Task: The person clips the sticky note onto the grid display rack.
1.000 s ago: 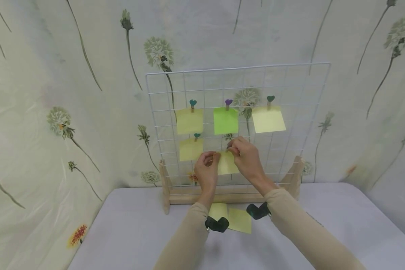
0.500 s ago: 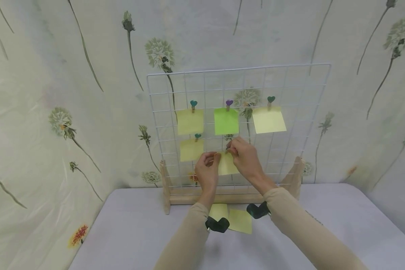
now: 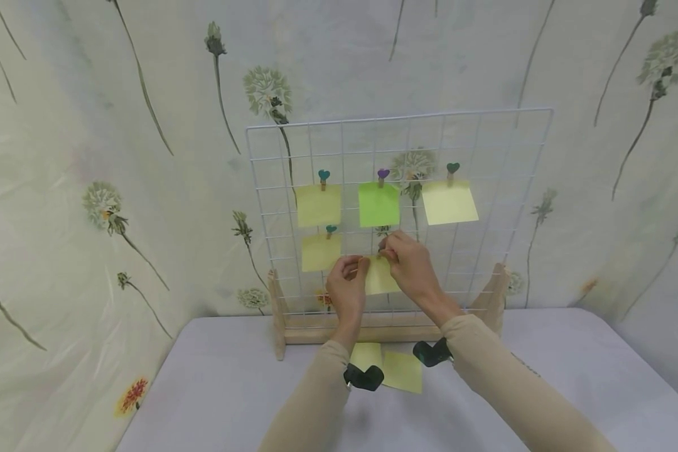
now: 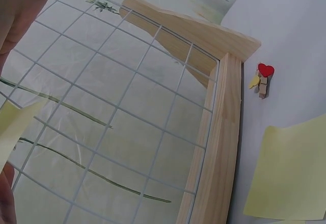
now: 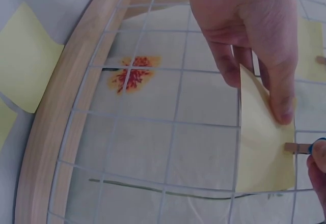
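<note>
A yellow sticky note (image 3: pixel 380 275) is held up against the white wire grid (image 3: pixel 457 251), below the bright green note. My left hand (image 3: pixel 347 285) pinches its upper left part between thumb and fingers. At the note's top edge, my right hand (image 3: pixel 412 263) pinches a small wooden clothespin (image 5: pixel 296 148) by its blue-topped end. The right wrist view shows the clothespin's wooden tip over the note's edge, with my left thumb pressing on the paper close by. Only a curled corner of this note (image 4: pixel 14 127) appears in the left wrist view.
Heart-topped clothespins hold a green note (image 3: pixel 379 206) and several yellow notes (image 3: pixel 450 202) on the grid. Its wooden stand (image 3: pixel 305 334) rests on the white table (image 3: pixel 220 383). Two yellow notes (image 3: pixel 402 371) lie in front. A red-heart clothespin (image 4: pixel 263 81) lies beside the stand.
</note>
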A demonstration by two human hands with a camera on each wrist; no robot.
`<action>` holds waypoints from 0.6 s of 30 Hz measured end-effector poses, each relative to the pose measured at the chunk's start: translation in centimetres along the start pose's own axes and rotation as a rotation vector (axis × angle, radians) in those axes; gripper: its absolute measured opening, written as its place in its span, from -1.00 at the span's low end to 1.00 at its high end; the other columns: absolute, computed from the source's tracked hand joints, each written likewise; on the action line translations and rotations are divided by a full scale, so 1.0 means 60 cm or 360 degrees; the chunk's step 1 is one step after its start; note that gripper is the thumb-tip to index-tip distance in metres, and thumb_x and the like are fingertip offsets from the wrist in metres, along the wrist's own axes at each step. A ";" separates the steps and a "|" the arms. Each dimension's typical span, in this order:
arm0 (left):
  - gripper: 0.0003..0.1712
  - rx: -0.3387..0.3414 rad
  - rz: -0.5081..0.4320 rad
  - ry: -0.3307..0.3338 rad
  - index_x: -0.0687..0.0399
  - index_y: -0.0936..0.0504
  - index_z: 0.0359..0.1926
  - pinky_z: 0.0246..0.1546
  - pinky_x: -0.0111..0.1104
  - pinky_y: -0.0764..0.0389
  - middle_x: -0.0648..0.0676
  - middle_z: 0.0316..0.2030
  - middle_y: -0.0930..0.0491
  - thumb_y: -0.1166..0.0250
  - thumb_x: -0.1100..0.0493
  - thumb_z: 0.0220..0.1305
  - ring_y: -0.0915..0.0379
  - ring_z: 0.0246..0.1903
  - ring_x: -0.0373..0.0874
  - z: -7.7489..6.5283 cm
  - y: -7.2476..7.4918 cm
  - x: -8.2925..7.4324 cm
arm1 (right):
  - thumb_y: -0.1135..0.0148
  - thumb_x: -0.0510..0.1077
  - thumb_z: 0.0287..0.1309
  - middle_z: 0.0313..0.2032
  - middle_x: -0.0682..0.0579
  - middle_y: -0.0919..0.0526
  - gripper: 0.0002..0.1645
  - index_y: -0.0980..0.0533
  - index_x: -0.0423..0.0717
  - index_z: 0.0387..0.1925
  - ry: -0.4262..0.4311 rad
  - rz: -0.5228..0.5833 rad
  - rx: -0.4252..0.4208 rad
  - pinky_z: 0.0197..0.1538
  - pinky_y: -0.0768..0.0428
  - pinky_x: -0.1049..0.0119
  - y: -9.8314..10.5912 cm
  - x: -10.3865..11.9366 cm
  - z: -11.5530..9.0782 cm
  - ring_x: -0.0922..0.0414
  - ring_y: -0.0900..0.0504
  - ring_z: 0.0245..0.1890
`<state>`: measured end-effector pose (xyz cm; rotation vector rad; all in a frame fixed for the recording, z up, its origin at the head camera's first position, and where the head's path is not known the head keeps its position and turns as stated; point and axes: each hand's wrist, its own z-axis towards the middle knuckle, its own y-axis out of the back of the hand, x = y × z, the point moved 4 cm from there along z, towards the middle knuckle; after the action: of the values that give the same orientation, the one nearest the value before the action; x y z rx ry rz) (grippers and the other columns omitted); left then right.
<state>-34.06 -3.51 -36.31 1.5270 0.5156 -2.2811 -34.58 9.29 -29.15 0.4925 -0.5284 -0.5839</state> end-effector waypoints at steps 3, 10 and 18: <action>-0.87 0.0000 -0.0002 0.0003 -0.05 -0.67 -0.31 -0.24 -0.33 -0.63 -0.04 -0.37 -0.73 -0.37 0.06 0.12 -0.64 -0.36 -0.22 0.000 0.000 0.001 | -0.29 -0.41 0.03 -0.37 -0.06 -0.63 -0.60 -0.28 -0.12 -0.69 -0.0009 -0.0006 0.0008 -0.29 -0.64 0.24 0.000 0.000 0.000 0.01 -0.67 -0.32; -0.87 0.0000 0.0008 0.0026 -0.05 -0.67 -0.31 -0.22 -0.35 -0.63 -0.04 -0.37 -0.73 -0.37 0.06 0.12 -0.64 -0.36 -0.23 -0.001 0.000 0.002 | -0.27 -0.45 0.02 -0.36 -0.06 -0.63 -0.59 -0.28 -0.12 -0.72 0.0014 0.0004 0.0017 -0.30 -0.63 0.22 0.002 0.004 0.000 0.01 -0.67 -0.32; -0.87 -0.0005 0.0003 0.0022 -0.05 -0.67 -0.30 -0.23 -0.33 -0.63 -0.03 -0.37 -0.73 -0.37 0.06 0.14 -0.64 -0.36 -0.22 -0.002 0.000 0.001 | -0.27 -0.44 0.03 -0.34 -0.06 -0.63 -0.66 -0.36 -0.18 -0.70 0.0006 -0.0031 0.0042 -0.28 -0.63 0.22 0.001 0.005 0.002 0.00 -0.67 -0.31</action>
<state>-33.98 -3.46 -36.39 1.5421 0.5213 -2.2688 -34.42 9.11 -28.95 0.5242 -0.5287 -0.5954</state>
